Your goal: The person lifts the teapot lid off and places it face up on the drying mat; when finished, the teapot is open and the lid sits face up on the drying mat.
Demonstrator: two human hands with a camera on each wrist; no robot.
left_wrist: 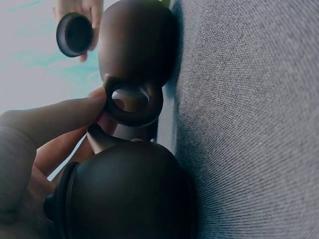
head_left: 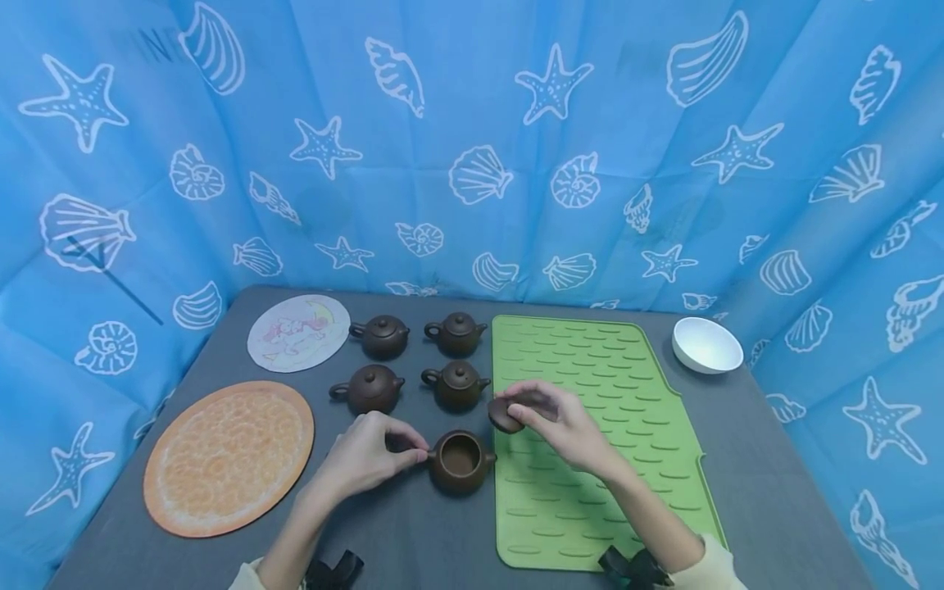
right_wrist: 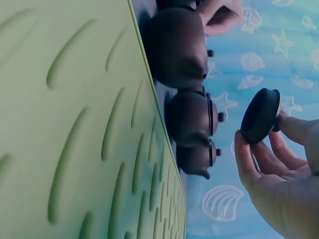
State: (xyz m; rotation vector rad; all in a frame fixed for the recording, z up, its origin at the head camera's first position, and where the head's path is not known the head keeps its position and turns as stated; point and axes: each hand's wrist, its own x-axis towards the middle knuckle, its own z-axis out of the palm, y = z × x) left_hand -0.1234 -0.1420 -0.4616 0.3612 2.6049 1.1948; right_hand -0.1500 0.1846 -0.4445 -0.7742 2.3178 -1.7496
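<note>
A brown teapot [head_left: 445, 483] without its lid stands nearest the person, its round mouth showing a bare inside. My left hand [head_left: 366, 455] pinches its ring handle [left_wrist: 134, 118] between thumb and fingers. The teapot's spout points right, at the edge of the green mat. In my right hand [head_left: 564, 426] is the small round lid [right_wrist: 261, 115], held tilted by thumb and fingertips above the mat, its hollow underside showing in the right wrist view. Close beyond my left hand sits a lidded teapot [head_left: 372, 391]; another lidded teapot [head_left: 457, 387] stands behind the open one.
Two more lidded teapots, one at left [head_left: 383, 338] and one at right [head_left: 456, 334], stand farther back. The ribbed green mat [head_left: 590, 492] covers the right middle of the grey table. A white bowl [head_left: 706, 346] is at back right; an orange round mat [head_left: 229, 459] and a pale round mat [head_left: 298, 333] lie left.
</note>
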